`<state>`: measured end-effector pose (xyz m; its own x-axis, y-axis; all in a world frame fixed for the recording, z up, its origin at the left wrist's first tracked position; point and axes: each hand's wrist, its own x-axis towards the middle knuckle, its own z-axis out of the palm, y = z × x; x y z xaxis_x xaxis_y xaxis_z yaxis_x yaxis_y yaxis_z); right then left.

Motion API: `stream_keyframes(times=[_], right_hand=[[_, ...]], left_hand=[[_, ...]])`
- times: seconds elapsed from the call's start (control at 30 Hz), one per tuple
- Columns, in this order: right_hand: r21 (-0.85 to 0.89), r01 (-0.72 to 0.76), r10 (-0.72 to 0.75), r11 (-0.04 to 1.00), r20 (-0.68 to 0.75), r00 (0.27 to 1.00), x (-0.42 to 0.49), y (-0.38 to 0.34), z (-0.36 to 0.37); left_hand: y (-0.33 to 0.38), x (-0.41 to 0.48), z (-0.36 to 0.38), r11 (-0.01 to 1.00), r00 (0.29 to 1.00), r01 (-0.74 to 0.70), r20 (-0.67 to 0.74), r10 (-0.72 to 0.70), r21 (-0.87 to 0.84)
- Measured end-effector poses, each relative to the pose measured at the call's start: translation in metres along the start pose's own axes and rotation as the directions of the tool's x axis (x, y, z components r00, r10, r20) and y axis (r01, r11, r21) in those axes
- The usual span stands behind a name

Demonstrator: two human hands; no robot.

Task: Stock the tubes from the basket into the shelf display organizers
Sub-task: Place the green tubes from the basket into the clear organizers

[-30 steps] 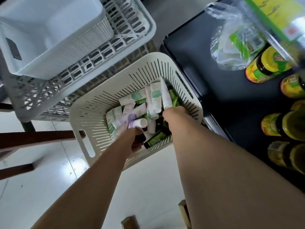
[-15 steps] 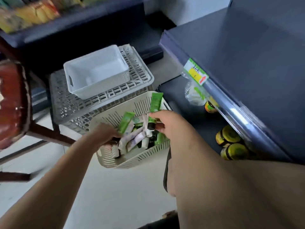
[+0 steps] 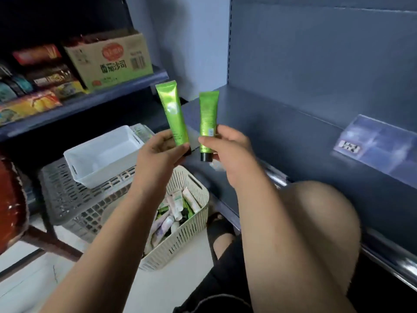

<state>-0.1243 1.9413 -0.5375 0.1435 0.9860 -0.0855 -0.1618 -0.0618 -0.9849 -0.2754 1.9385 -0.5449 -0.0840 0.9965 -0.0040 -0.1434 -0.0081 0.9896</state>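
My left hand [image 3: 158,152] pinches a bright green tube [image 3: 172,111] near its black cap, cap end down. My right hand [image 3: 228,147] pinches a second green tube [image 3: 208,116] the same way, its black cap showing below my fingers. Both tubes stand upright, side by side and apart, in front of the dark blue shelf [image 3: 282,129]. Below my arms the beige slotted basket [image 3: 194,231] sits on the floor with several white, purple and green tubes in it. A clear acrylic display organizer [image 3: 379,143] stands on the shelf at the right.
A white bin [image 3: 101,154] rests on a grey lattice crate [image 3: 67,199] left of the basket. The left shelving holds a cardboard box [image 3: 108,59] and packaged goods. A red chair [image 3: 11,204] is at far left. My knee [image 3: 316,222] is by the shelf's metal edge.
Both hands have risen out of the basket, each with a green tube, up to shelf height. The view has swung upward from the basket toward the shelf.
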Motion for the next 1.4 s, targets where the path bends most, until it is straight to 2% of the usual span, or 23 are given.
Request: stream_keyframes(times=[0.17,0.27,0.37,0.47,0.6,0.7,0.87,0.97,1.07,1.17,1.23,1.3,1.4], right_hand=[[0.048,0.154,-0.146,0.987,-0.144,0.979,-0.039,-0.038,-0.067],[-0.043,0.227,-0.23,0.973,-0.271,0.935,-0.066,-0.053,-0.112],[-0.14,0.298,-0.329,0.944,-0.377,0.866,-0.094,-0.066,-0.151],[-0.216,0.309,-0.375,0.926,-0.452,0.809,-0.126,-0.076,-0.192],[-0.298,0.272,-0.398,0.915,-0.551,0.733,-0.176,-0.084,-0.25],[-0.312,0.241,-0.391,0.919,-0.653,0.648,-0.211,-0.082,-0.29],[-0.266,0.202,-0.334,0.942,-0.744,0.578,-0.245,-0.076,-0.335],[-0.291,0.224,-0.367,0.93,-0.771,0.52,-0.252,-0.076,-0.352],[-0.354,0.202,-0.408,0.913,-0.783,0.47,-0.256,-0.078,-0.369],[-0.234,0.125,-0.266,0.964,-0.846,0.462,-0.254,-0.083,-0.386],[-0.123,0.101,-0.155,0.987,-0.89,0.429,-0.252,-0.089,-0.398],[-0.126,0.094,-0.153,0.988,-0.901,0.407,-0.255,-0.095,-0.406],[-0.18,0.151,-0.229,0.972,-0.869,0.438,-0.257,-0.098,-0.418]], left_hand=[[0.021,-0.022,0.063,0.994,0.977,-0.087,0.189,0.098,-0.066],[0.025,-0.039,0.108,0.986,0.933,-0.147,0.32,0.164,-0.075],[0.025,-0.06,0.157,0.976,0.857,-0.203,0.47,0.213,-0.073],[0.021,-0.083,0.208,0.971,0.782,-0.225,0.578,0.233,-0.086],[0.012,-0.121,0.27,0.979,0.692,-0.175,0.695,0.197,-0.104],[0.003,-0.149,0.306,0.989,0.607,-0.124,0.782,0.144,-0.086],[-0.014,-0.186,0.348,0.997,0.479,-0.066,0.876,0.06,-0.033],[-0.018,-0.204,0.372,1.0,0.448,-0.008,0.894,0.015,-0.013],[-0.02,-0.218,0.396,1.0,0.402,-0.009,0.915,0.008,-0.005],[-0.023,-0.226,0.417,0.999,0.337,-0.046,0.941,0.002,0.014],[-0.027,-0.225,0.432,0.998,0.302,-0.064,0.953,-0.006,0.026],[-0.03,-0.223,0.447,0.998,0.286,-0.048,0.958,-0.018,0.033],[-0.032,-0.22,0.466,0.999,0.3,-0.032,0.954,-0.021,0.032]])
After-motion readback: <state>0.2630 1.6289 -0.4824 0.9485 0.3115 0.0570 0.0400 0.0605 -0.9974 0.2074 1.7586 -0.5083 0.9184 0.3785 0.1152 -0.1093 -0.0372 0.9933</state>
